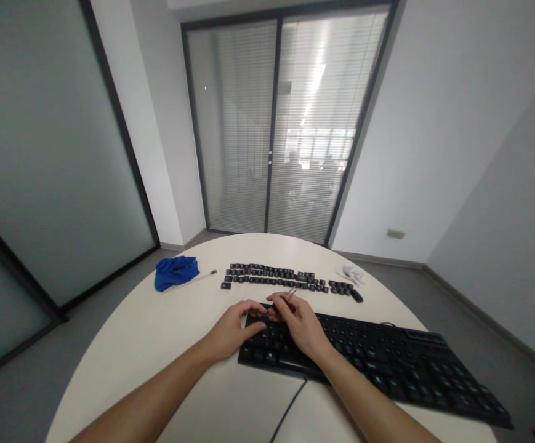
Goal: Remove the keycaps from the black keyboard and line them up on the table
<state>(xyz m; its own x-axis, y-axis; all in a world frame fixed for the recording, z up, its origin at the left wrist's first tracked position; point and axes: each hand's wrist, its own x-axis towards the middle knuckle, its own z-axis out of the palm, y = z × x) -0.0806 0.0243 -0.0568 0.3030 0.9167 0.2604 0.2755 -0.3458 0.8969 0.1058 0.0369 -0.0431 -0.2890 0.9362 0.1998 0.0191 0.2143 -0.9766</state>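
A black keyboard [369, 344] lies slanted across the table, with keycaps gone from its upper left part. My left hand [234, 326] grips its left end, fingers curled at the back corner and thumb on the keys. Pinched in my right hand [301, 323] is a thin tool with two slender prongs [291, 293]; its dark end points at the keyboard's upper left. What lies right under the fingertips is hidden. Just beyond both hands, removed black keycaps [267, 281] are laid out in rows.
On the left lie a blue cloth [175, 272] and a thin stick-like brush [197, 279]. A crumpled white item [351, 274] sits at the right back. The keyboard's cable [289, 409] runs toward me. The round white table [147, 344] ends beneath the keyboard's right end.
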